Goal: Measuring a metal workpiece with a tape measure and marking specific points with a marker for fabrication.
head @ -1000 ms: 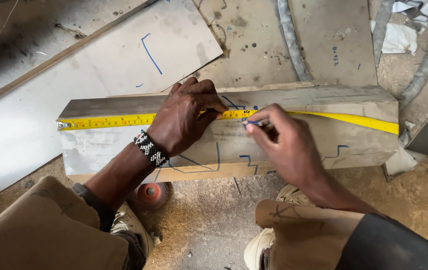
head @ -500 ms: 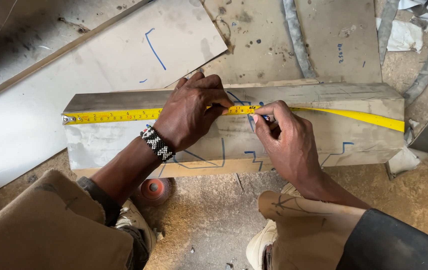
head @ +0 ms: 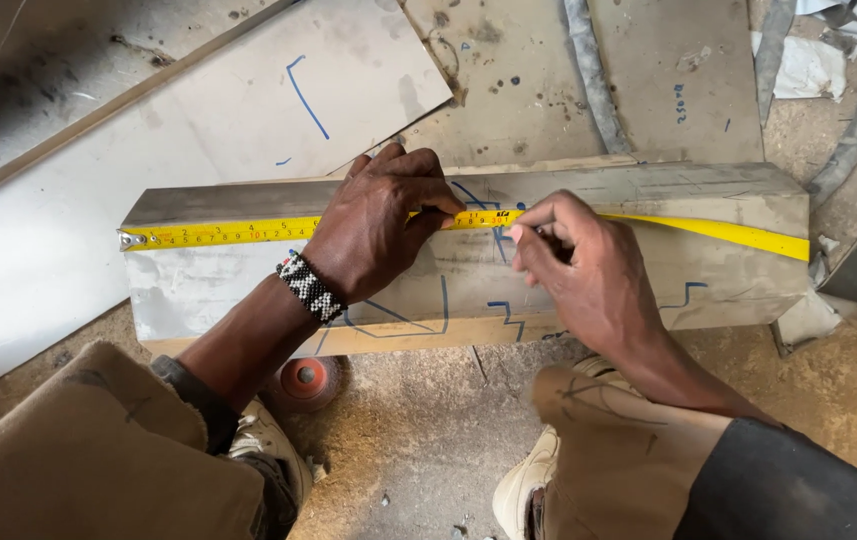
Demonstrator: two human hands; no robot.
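A long pale board [head: 718, 195] with blue pen marks lies across the floor in front of my knees. A yellow tape measure [head: 218, 233] runs along it, its end hook caught on the board's left end. My left hand [head: 378, 235], with a beaded band at the wrist, pins the tape to the board, thumb and fingers pinching it near the middle. My right hand [head: 588, 270] is just to its right. Its fingertips are closed on a thin pen that is mostly hidden, and they touch the board right at the tape's edge.
A large white sheet [head: 198, 110] with blue lines lies behind the board at left. An orange disc [head: 308, 380] sits on the sawdust floor under the board's near edge. Grey hoses [head: 588, 70] run across the back and right. My shoes and knees fill the bottom.
Both hands stay at the same spot on the board. The right fingertips have closed in slightly on the tape's edge. The whole view has drifted a little.
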